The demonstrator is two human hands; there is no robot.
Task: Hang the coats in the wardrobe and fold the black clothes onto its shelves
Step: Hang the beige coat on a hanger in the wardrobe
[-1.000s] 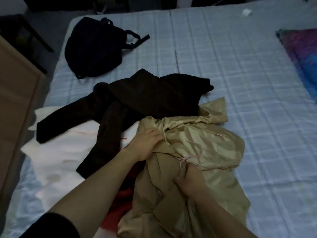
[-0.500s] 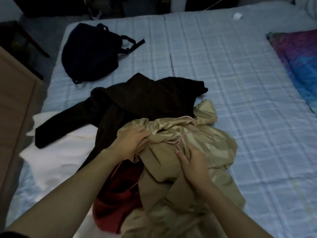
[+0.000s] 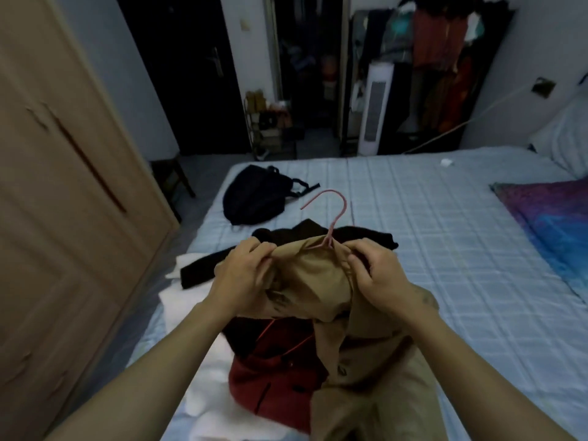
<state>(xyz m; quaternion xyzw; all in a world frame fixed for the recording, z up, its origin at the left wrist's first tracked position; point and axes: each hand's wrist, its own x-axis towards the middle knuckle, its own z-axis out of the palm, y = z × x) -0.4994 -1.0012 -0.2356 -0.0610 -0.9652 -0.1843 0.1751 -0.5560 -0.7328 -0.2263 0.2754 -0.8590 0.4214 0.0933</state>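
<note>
A tan coat is lifted off the bed on a pink wire hanger whose hook sticks up above the collar. My left hand grips the coat's left shoulder and my right hand pinches its right shoulder. Under it lie a red coat with a second pink hanger, a black coat with one sleeve stretched left, and a white garment. The wooden wardrobe stands at the left, doors closed.
A black backpack lies on the blue checked bed. A colourful blanket and a white pillow sit at the right. Beyond the bed are a white tower fan, a clothes rack and a dark doorway.
Both hands have raised the tan coat off the pile by its shoulders, and the hanger hook now stands upright. My head has tilted up, showing the room.
</note>
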